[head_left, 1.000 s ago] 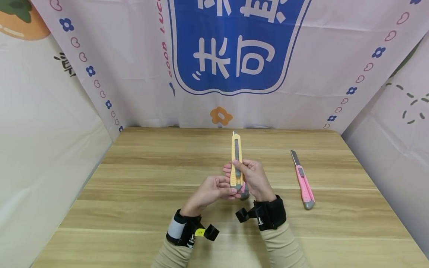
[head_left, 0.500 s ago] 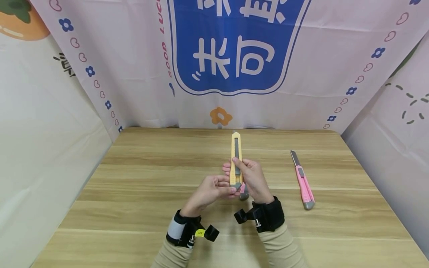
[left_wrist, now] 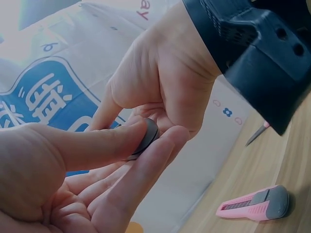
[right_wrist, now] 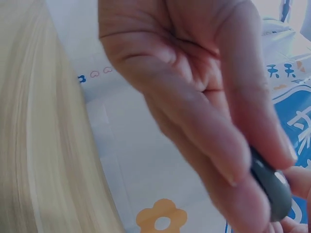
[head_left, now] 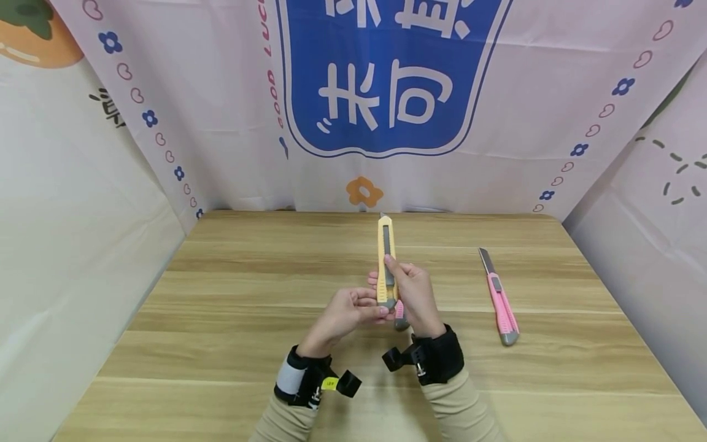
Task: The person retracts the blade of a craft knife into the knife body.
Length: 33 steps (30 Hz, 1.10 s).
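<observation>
A yellow utility knife is held up over the table, its front end pointing away and a short bit of blade at its tip. My left hand pinches the grey end cap between thumb and fingers. My right hand grips the knife's body, its thumb lying on the grey slider strip and its fingers behind. Below, a pink utility knife lies mostly hidden by the hands; the left wrist view shows this pink knife on the tabletop.
Another pink utility knife lies on the right side of the wooden table, its blade extended and pointing away. A printed cloth hangs behind the table's far edge. Pale cloths hang at both sides.
The yellow knife has shifted slightly left and up in the head view. My right hand and wrist have moved a little left with it; my left hand has barely moved.
</observation>
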Tool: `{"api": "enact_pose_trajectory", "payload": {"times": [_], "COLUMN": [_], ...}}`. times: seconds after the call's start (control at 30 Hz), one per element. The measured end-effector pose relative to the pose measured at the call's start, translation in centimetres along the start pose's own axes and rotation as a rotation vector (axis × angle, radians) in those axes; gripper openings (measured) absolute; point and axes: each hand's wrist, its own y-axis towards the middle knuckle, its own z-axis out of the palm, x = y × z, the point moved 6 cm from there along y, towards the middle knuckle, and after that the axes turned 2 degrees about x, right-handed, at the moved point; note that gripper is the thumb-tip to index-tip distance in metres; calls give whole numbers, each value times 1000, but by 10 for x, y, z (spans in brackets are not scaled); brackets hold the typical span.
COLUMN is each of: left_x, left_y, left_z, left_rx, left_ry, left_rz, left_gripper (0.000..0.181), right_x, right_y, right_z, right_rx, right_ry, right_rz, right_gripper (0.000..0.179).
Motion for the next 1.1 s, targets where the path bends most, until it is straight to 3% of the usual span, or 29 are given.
{"api": "enact_pose_trajectory", "payload": {"times": [0.3,1.1], "left_x": [-1,-5], "left_y": [0,-3], "left_z": [-2,2], "left_rx": [-5,-10], "left_ry": [-12,-25], "left_rz": [-1,33], "left_gripper": [31,29], "right_x": [0,5], "right_y": [2,-4], "right_z": [1,0], "right_rx": [-5,56], "right_ry": [17,49], "right_rz": [-125,-110], "right_gripper": [40,36]}}
